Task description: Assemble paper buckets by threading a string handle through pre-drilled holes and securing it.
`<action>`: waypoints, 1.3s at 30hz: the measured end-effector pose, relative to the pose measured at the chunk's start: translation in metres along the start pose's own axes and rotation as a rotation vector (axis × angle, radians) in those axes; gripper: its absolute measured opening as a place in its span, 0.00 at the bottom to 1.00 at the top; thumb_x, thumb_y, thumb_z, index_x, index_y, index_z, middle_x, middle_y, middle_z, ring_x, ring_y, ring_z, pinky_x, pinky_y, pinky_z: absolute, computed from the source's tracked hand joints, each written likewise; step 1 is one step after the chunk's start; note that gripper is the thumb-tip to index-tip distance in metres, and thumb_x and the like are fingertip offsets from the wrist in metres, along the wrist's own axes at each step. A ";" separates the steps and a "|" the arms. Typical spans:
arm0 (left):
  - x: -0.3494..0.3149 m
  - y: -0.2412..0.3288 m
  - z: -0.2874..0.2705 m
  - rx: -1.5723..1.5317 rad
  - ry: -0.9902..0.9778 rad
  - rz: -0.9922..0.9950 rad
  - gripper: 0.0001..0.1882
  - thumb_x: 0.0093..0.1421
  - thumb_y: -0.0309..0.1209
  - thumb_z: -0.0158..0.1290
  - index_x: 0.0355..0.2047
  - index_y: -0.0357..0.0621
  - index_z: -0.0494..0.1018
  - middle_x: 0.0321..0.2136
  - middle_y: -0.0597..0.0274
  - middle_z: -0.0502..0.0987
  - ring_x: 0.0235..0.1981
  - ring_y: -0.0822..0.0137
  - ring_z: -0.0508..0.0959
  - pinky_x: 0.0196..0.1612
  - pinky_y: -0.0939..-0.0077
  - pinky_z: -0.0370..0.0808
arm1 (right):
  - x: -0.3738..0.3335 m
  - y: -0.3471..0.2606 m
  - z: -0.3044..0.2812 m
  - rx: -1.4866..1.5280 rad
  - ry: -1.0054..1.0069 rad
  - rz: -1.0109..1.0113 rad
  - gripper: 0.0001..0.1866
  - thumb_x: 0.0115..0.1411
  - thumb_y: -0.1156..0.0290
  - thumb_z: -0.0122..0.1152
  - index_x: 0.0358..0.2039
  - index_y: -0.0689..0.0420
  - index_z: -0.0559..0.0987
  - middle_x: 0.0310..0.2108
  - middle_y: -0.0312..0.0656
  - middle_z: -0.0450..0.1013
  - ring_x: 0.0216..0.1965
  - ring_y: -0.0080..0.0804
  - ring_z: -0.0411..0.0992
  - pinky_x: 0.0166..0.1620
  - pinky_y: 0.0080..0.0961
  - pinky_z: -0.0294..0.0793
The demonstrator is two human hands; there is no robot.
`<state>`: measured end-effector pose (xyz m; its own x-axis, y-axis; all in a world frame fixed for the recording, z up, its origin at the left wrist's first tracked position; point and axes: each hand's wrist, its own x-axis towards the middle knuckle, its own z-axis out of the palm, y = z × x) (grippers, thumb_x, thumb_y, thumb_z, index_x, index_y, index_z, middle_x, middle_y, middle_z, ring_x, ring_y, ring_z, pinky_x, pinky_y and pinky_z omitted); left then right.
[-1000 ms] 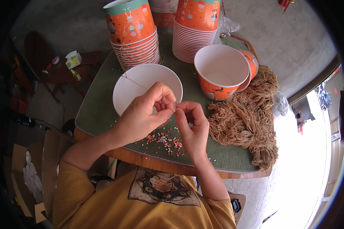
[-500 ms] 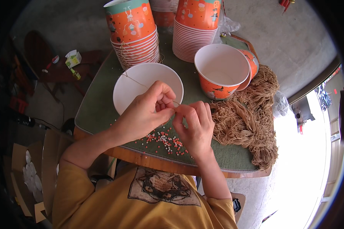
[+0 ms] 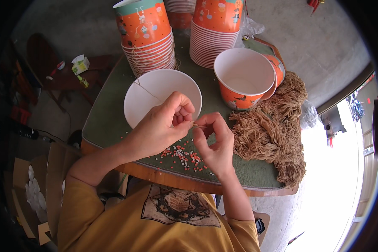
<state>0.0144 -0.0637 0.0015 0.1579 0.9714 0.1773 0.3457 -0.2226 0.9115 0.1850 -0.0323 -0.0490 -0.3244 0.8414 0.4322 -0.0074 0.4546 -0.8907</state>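
Observation:
My left hand (image 3: 166,122) is closed, pinching a thin tan cord (image 3: 147,90) between thumb and fingertips in front of the white-lined paper bucket (image 3: 143,101). A short end of that cord pokes out to the right of the pinch. There my right hand (image 3: 217,145) has thumb and forefinger curled around the cord's end; the exact contact is too small to make out. From my left hand the cord runs back over the bucket's rim. Small orange and white beads (image 3: 182,158) lie scattered on the green tabletop below my hands.
Two tall stacks of orange paper buckets (image 3: 143,29) (image 3: 216,38) stand at the back. Another orange bucket (image 3: 239,98) is at the right, beside a heap of tan cord (image 3: 266,134). An open cardboard box (image 3: 23,201) sits at lower left, and a dark chair (image 3: 42,54) farther off.
My right hand's fingers have opened a little and shifted, so more of the cord's end shows between the hands. My left hand has barely moved.

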 end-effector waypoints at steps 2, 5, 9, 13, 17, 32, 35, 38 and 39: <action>0.000 -0.001 0.000 -0.001 -0.001 -0.003 0.12 0.59 0.18 0.52 0.39 0.39 0.62 0.30 0.64 0.72 0.30 0.75 0.74 0.36 0.78 0.74 | 0.001 0.000 0.000 -0.157 -0.007 -0.123 0.03 0.57 0.81 0.58 0.32 0.62 0.73 0.30 0.34 0.72 0.26 0.16 0.70 0.29 0.18 0.71; -0.001 -0.006 0.003 0.085 0.003 0.114 0.13 0.57 0.17 0.52 0.40 0.38 0.63 0.29 0.63 0.71 0.30 0.72 0.74 0.36 0.76 0.74 | 0.000 -0.002 0.002 -0.156 -0.013 -0.106 0.03 0.57 0.81 0.59 0.31 0.61 0.73 0.29 0.34 0.72 0.26 0.16 0.70 0.29 0.16 0.70; -0.004 -0.006 0.005 0.267 0.025 0.233 0.15 0.57 0.15 0.52 0.43 0.39 0.65 0.29 0.66 0.69 0.31 0.74 0.71 0.35 0.78 0.72 | -0.003 0.002 0.002 0.163 0.017 0.123 0.03 0.58 0.80 0.59 0.31 0.61 0.74 0.28 0.33 0.72 0.26 0.14 0.70 0.30 0.15 0.70; -0.006 -0.006 0.005 0.311 0.029 0.235 0.15 0.57 0.14 0.51 0.43 0.39 0.66 0.31 0.62 0.68 0.32 0.70 0.71 0.37 0.74 0.72 | -0.009 0.002 0.003 0.180 0.025 0.172 0.02 0.59 0.79 0.58 0.32 0.61 0.74 0.27 0.32 0.73 0.26 0.13 0.69 0.31 0.14 0.71; -0.007 -0.002 0.006 0.514 0.044 0.362 0.16 0.53 0.16 0.53 0.41 0.40 0.64 0.33 0.54 0.68 0.35 0.55 0.73 0.38 0.62 0.72 | -0.013 0.004 0.002 0.184 0.028 0.202 0.01 0.60 0.79 0.57 0.32 0.60 0.74 0.26 0.31 0.73 0.26 0.12 0.69 0.31 0.14 0.70; -0.009 -0.004 0.007 0.640 0.176 0.469 0.11 0.50 0.18 0.56 0.31 0.41 0.65 0.29 0.58 0.67 0.33 0.55 0.72 0.36 0.62 0.71 | -0.025 0.009 0.011 0.146 0.044 0.162 0.03 0.58 0.82 0.54 0.30 0.60 0.71 0.27 0.35 0.74 0.25 0.15 0.68 0.30 0.16 0.70; -0.009 -0.004 0.006 0.636 0.179 0.480 0.11 0.49 0.18 0.56 0.30 0.41 0.65 0.29 0.58 0.67 0.33 0.56 0.72 0.35 0.62 0.71 | -0.024 0.010 0.013 0.017 0.022 0.023 0.04 0.55 0.84 0.53 0.29 0.61 0.70 0.27 0.37 0.72 0.25 0.21 0.69 0.29 0.19 0.69; -0.010 -0.006 0.003 0.653 0.156 0.493 0.12 0.49 0.18 0.56 0.31 0.41 0.66 0.29 0.58 0.67 0.32 0.56 0.72 0.36 0.63 0.71 | -0.028 0.009 0.019 -0.033 -0.008 -0.052 0.06 0.52 0.86 0.54 0.28 0.61 0.70 0.26 0.40 0.69 0.24 0.29 0.68 0.28 0.23 0.69; -0.010 -0.009 0.003 0.703 0.155 0.542 0.12 0.48 0.18 0.57 0.31 0.42 0.67 0.30 0.59 0.68 0.33 0.57 0.72 0.36 0.63 0.71 | -0.029 0.009 0.023 -0.056 0.001 -0.084 0.06 0.50 0.86 0.54 0.28 0.61 0.70 0.26 0.41 0.69 0.24 0.32 0.68 0.29 0.24 0.69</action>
<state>0.0120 -0.0720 -0.0097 0.3549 0.7071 0.6116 0.7539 -0.6033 0.2600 0.1729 -0.0592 -0.0733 -0.3240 0.7999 0.5052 0.0179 0.5391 -0.8420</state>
